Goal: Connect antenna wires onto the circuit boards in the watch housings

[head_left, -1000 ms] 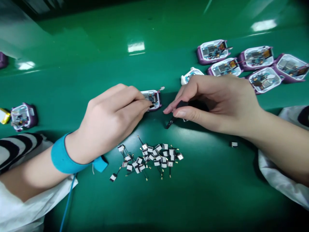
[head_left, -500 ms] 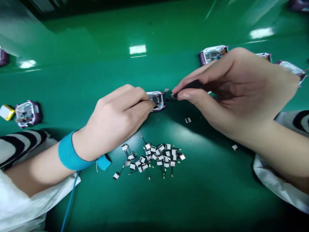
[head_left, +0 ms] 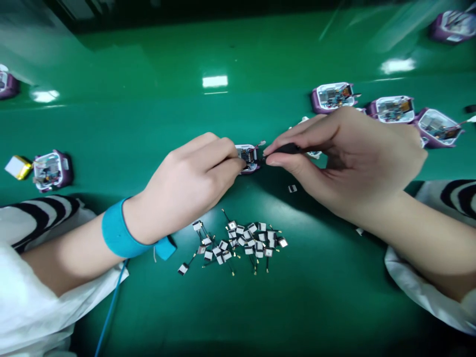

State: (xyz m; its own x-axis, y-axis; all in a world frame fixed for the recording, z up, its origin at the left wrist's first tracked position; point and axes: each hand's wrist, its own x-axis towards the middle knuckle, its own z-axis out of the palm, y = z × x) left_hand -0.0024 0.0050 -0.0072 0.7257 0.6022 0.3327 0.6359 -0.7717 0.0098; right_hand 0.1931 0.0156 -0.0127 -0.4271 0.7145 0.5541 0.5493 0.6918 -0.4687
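Green tabletop [head_left: 148,124], device [head_left: 252,156] against left grip [head_left: 197,173]

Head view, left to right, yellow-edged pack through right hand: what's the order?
Yellow-edged pack → purple case beside it → left hand → open case at its fingertips → black tool → right hand holding that tool.

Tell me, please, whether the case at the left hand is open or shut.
Open: the case shows its circuit board uncovered, though the left hand hides part of it.
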